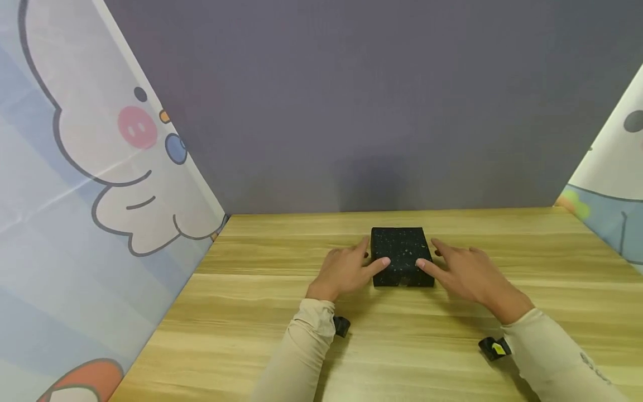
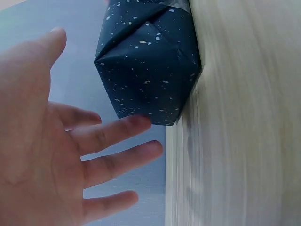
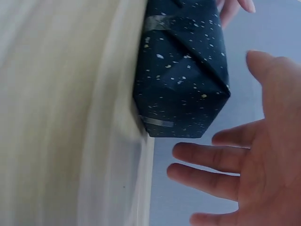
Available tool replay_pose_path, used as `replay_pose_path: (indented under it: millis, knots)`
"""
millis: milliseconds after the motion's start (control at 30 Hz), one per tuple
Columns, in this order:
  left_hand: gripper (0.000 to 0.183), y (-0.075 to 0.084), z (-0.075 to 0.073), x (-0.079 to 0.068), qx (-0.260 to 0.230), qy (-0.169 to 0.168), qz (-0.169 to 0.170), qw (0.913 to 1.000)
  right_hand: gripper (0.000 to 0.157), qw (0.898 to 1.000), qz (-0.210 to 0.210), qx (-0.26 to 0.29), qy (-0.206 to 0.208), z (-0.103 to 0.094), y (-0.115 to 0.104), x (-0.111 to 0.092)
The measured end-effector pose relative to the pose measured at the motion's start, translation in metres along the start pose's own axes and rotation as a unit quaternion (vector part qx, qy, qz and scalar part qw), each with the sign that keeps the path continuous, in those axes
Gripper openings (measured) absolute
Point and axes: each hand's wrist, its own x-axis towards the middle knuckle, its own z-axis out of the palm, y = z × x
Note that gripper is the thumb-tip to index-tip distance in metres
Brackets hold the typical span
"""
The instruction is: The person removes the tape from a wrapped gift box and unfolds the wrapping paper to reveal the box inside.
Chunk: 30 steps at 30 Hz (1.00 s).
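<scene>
A flat box wrapped in black speckled paper (image 1: 401, 251) lies on the wooden table between the two hands. Folded paper and clear tape (image 3: 157, 22) show on its sides in the wrist views. My left hand (image 1: 346, 271) is at the box's left side, its fingers spread and fairly straight, the thumb over the near top edge. A left fingertip overlaps the box end in the left wrist view; whether it touches cannot be told. On the other side my right hand (image 1: 464, 273) has its fingers extended, apart from the box end in the right wrist view.
The wood-grain table (image 1: 241, 335) reaches back to a plain grey wall panel (image 1: 377, 100). Cartoon-printed sheets stand at the left (image 1: 60, 223) and the right (image 1: 613, 184). A small dark device is at each wrist, the left one (image 1: 342, 326) and the right one (image 1: 492, 348).
</scene>
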Motion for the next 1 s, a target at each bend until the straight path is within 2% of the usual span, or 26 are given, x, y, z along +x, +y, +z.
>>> replay_pose_path:
  millis: [300,467,733,833,1000]
  knots:
    - [0.093,0.003,0.011,0.0,0.004,-0.033,-0.021,0.9992,0.083,1.0,0.017,0.021,-0.001,0.001,0.001,0.014]
    - [0.102,0.008,0.01,0.0,0.005,-0.049,-0.031,0.9983,0.09,0.999,0.03,0.03,-0.031,0.0,0.004,0.02]
    - [0.1,0.011,0.013,0.001,0.031,-0.038,-0.032,0.9983,0.095,0.995,0.043,0.067,-0.066,0.001,0.005,0.024]
    - [0.099,0.011,0.015,0.0,0.039,-0.041,-0.027,0.998,0.092,0.993,0.045,0.085,-0.066,0.006,0.005,0.021]
    - [0.097,0.013,0.017,-0.001,0.025,-0.043,-0.03,0.9983,0.091,0.993,0.047,0.098,-0.053,0.013,0.007,0.018]
